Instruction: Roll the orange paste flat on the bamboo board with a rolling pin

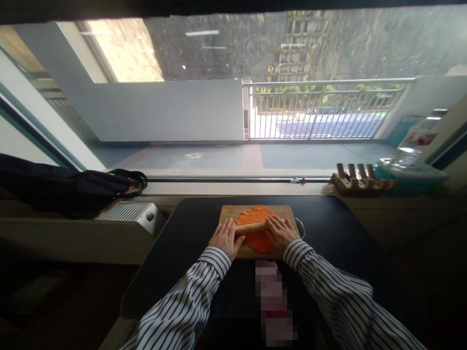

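Note:
A flat, ragged-edged sheet of orange dough (260, 241) lies on a wooden cutting board (226, 212). Across its middle rests a wooden rolling pin (251, 227). At the pin's left end is my left hand (225, 238), its fingers over the wood and the thumb pointing inward. My right hand (280, 231) covers the other end, fingers bent over it. Both palms press from above, and the pin's ends are hidden under them. A metal ring handle (300, 226) shows at the board's right edge.
The board lies on a dark table (193, 228) below a window. A pixelated strip (272, 296) lies in front of the board. On the sill stand a brown rack (359, 181), a teal container (416, 176) and a clear bottle (416, 141). A black bag (73, 187) lies at left.

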### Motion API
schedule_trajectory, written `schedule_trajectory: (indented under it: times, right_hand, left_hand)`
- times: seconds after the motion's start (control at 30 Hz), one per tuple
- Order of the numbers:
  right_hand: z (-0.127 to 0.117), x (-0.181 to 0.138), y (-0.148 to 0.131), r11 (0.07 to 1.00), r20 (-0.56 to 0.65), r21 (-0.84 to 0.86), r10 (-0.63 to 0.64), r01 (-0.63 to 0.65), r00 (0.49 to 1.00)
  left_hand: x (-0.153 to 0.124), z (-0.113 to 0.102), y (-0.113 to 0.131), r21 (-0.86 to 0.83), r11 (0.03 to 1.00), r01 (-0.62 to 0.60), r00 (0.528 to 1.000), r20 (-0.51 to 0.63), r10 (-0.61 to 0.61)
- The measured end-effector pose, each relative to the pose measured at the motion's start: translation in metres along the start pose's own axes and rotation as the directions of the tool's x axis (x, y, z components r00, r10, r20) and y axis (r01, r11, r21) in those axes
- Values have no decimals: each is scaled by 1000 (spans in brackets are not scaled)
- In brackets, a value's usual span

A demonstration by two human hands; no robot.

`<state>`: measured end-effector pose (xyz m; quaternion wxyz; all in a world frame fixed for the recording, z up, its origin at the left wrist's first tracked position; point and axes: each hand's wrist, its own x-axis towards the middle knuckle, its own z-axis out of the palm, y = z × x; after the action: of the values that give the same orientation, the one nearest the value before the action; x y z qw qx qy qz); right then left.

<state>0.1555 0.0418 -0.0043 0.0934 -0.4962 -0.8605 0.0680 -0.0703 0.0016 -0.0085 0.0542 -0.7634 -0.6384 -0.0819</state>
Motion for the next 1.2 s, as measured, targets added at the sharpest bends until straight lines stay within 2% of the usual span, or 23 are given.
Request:
schedule_trajectory:
  times: [0.23, 0.43, 0.6, 0.73, 0.83, 0.97, 1.2]
  right_hand:
    - [-10, -2, 7, 997, -56, -1, -78, 78, 995]
    - [-29, 2, 29, 991, 6, 9, -136, 136, 991]
    - [-30, -1, 43, 994, 24, 16, -107, 107, 994]
    - [-18, 0, 36, 1000, 8, 14, 13, -13, 1000]
    - [-9, 8, 32, 995, 45, -3, 97, -97, 994]
    - [-8, 27, 35, 992, 86, -29, 129, -126, 988]
    - [-17, 64, 42, 989, 116, -80, 134, -125, 984]
  left_hand:
    - [8, -8, -15, -74, 995, -70, 997, 24, 72]
    - [25, -25, -12, -116, 985, -130, 988, 72, 139]
    - [40, -13, 0, -157, 970, -186, 978, 68, 199]
    - [45, 1, 10, -100, 984, -148, 983, 94, 158]
    - [51, 3, 14, -72, 992, -106, 984, 139, 115]
    - [69, 0, 14, -28, 997, -69, 979, 191, 73]
    - [102, 2, 10, -39, 999, 6, 979, 203, 2]
